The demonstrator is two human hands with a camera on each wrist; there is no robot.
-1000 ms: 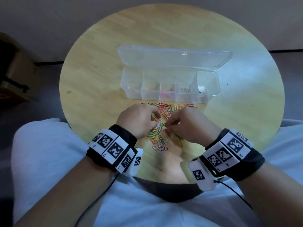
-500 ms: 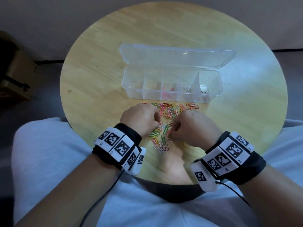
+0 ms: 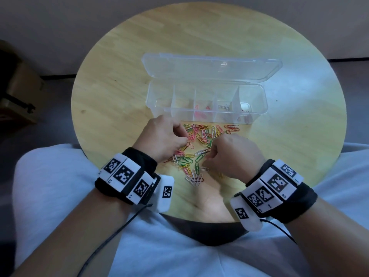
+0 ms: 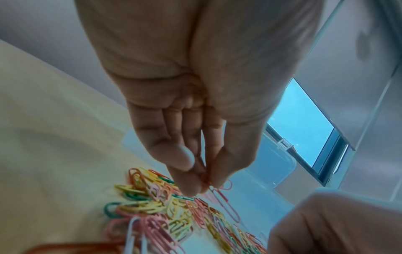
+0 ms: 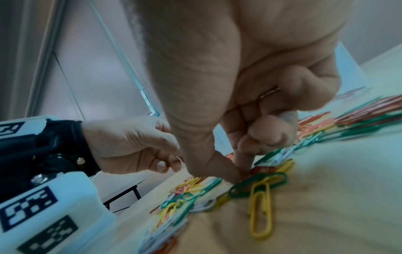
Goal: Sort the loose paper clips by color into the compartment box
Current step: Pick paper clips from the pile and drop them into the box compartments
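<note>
A pile of loose paper clips in pink, green, yellow, white and red lies on the round wooden table, just in front of the clear compartment box. The box holds pink clips in a middle cell, white ones to their right and red ones at the right end. My left hand is over the pile's left side; its thumb and fingers pinch pink clips, one dangling. My right hand pinches a red clip at the pile's near right, other fingers curled.
The box's clear lid lies open flat behind it. A yellow clip and a green clip lie right by my right fingertips. A brown cardboard box stands on the floor to the left. My lap is against the table's near edge.
My left hand has shifted a little away from me toward the box, with pink clips in its fingers. My right hand's fingers have curled in over the pile and stayed in place.
</note>
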